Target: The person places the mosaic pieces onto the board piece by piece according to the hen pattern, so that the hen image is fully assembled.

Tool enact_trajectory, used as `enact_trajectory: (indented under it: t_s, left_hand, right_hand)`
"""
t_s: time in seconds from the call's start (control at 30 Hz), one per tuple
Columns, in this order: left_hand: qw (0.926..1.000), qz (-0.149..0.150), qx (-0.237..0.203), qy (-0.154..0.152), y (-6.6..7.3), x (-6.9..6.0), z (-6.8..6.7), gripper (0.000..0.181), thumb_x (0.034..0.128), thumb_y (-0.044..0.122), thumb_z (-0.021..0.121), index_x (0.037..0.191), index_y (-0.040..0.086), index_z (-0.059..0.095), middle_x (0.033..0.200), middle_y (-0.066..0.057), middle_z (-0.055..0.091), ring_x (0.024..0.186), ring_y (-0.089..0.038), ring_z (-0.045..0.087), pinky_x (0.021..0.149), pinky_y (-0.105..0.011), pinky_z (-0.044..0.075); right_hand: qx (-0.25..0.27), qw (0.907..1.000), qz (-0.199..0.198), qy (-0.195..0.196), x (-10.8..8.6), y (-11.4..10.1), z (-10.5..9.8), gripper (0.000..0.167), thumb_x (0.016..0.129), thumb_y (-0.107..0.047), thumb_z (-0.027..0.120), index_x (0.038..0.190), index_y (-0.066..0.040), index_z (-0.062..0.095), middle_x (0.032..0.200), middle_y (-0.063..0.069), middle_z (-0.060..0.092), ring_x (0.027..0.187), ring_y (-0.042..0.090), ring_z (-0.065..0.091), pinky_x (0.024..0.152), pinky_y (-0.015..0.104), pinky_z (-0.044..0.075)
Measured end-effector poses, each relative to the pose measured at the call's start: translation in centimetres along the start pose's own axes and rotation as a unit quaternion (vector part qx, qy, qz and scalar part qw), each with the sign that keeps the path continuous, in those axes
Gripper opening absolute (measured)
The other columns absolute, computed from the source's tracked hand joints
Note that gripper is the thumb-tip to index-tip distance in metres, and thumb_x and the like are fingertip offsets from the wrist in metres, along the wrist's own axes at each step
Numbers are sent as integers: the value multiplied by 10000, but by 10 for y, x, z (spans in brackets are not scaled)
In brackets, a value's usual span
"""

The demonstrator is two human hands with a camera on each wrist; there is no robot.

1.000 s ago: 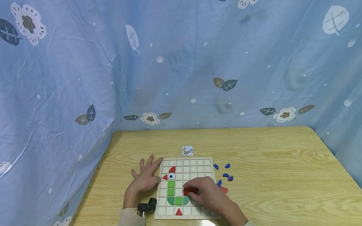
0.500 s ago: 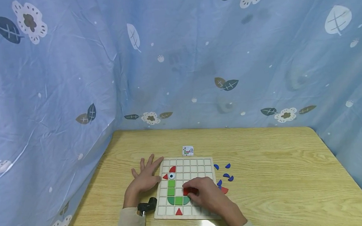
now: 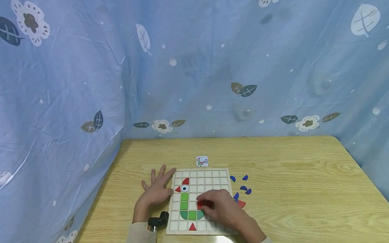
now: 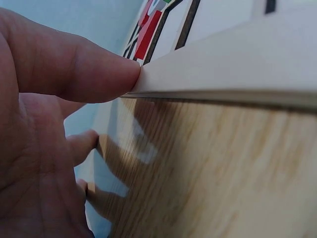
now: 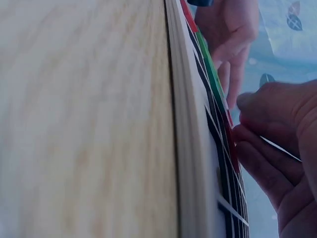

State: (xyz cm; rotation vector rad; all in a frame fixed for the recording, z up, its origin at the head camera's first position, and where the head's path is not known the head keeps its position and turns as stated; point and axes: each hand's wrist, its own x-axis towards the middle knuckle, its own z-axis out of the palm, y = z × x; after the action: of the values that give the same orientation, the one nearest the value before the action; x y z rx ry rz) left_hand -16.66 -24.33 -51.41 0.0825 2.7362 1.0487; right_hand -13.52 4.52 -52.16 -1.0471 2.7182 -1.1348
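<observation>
A pale wooden grid board (image 3: 219, 227) lies on the table. Green squares (image 3: 184, 205) and dark green curved pieces (image 3: 184, 215) form an L on it, with an eye piece (image 3: 185, 188) and red pieces (image 3: 192, 227) around them. My right hand (image 3: 222, 208) is over the board's right half, its curled fingers and thumb pinching a red piece (image 3: 200, 205) at the board's surface; the hand hides part of it. With fingers spread, my left hand (image 3: 154, 194) rests at the left side; in the left wrist view its thumb (image 4: 99, 72) touches the board's edge.
Several blue half-round pieces (image 3: 243, 188) and a red curved piece (image 3: 242, 204) lie right of the board. A small printed pattern card (image 3: 202, 161) lies beyond its far edge. Blue patterned cloth (image 3: 191, 80) hangs behind the wooden table (image 3: 304, 185).
Both hands stay in nearly the same place, the right one still at the red piece. The head view has shifted very slightly.
</observation>
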Motion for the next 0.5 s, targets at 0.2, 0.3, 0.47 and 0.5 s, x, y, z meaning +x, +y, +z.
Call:
enact_trajectory:
  t_s: [0.2, 0.3, 0.47, 0.5]
  left_hand:
    - [10000, 24, -35, -23, 1, 0, 0, 879, 855, 88, 636, 1700, 212, 430, 1841, -222, 87, 1664, -553, -161, 1145, -875, -218]
    - [10000, 31, -50, -40, 0, 0, 0, 883, 854, 81, 630, 1703, 212, 424, 1841, -221, 82, 1664, -549, -167, 1144, -871, -223]
    - [10000, 26, -21, -32, 1, -1, 0, 876, 862, 81, 630, 1703, 212, 423, 1841, -222, 87, 1665, -550, -163, 1147, -872, -216]
    - [10000, 27, -24, -26, 0, -1, 0, 875, 862, 81, 630, 1702, 211, 423, 1840, -223, 88, 1665, -551, -161, 1147, -872, -216]
  right_hand:
    - [609, 9975, -87, 355, -9, 5, -11, 252, 927, -50, 834, 1178, -83, 843, 1140, 20, 848, 1021, 108, 797, 921, 340, 655]
    - [806, 9957, 11, 451, -17, 11, -20, 250, 923, -52, 839, 1172, -80, 842, 1140, 26, 850, 1039, 161, 816, 933, 375, 658]
    - [601, 9961, -8, 652, -34, 27, -37, 258, 916, -92, 861, 1173, -115, 843, 1143, -14, 847, 1026, 179, 811, 895, 370, 654]
    - [529, 9961, -28, 703, -38, 30, -40, 261, 913, -98, 866, 1171, -122, 844, 1141, -22, 846, 1017, 175, 806, 883, 367, 653]
